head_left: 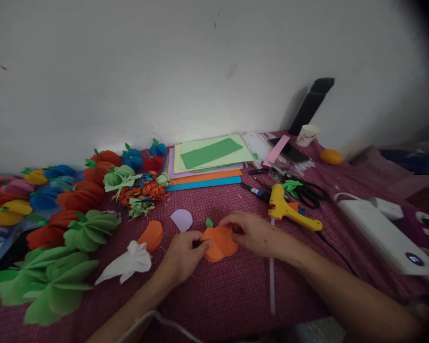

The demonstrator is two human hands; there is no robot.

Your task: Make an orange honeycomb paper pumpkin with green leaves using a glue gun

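An orange paper pumpkin [219, 244] with a small green leaf [209, 222] at its top lies in the middle of the table. My left hand [186, 252] pinches its left edge between thumb and finger. From the other side, my right hand [252, 233] grips the upper right edge, fingers closed on the paper. Left of my left hand are folded orange paper pieces [152, 235] and a crumpled white tissue [127, 263]. A lilac paper piece [182, 220] rests just beyond it. The yellow glue gun [289, 209] lies to the right, past my right hand.
Finished paper pumpkins [82, 195] crowd the left side. Paper scraps [143, 193] and stacked coloured sheets [210, 155] lie at the back. Black scissors [311, 193], a phone [293, 151], a paper cup [306, 135], an orange fruit [331, 156] and a white power bank [386, 233] are on the right.
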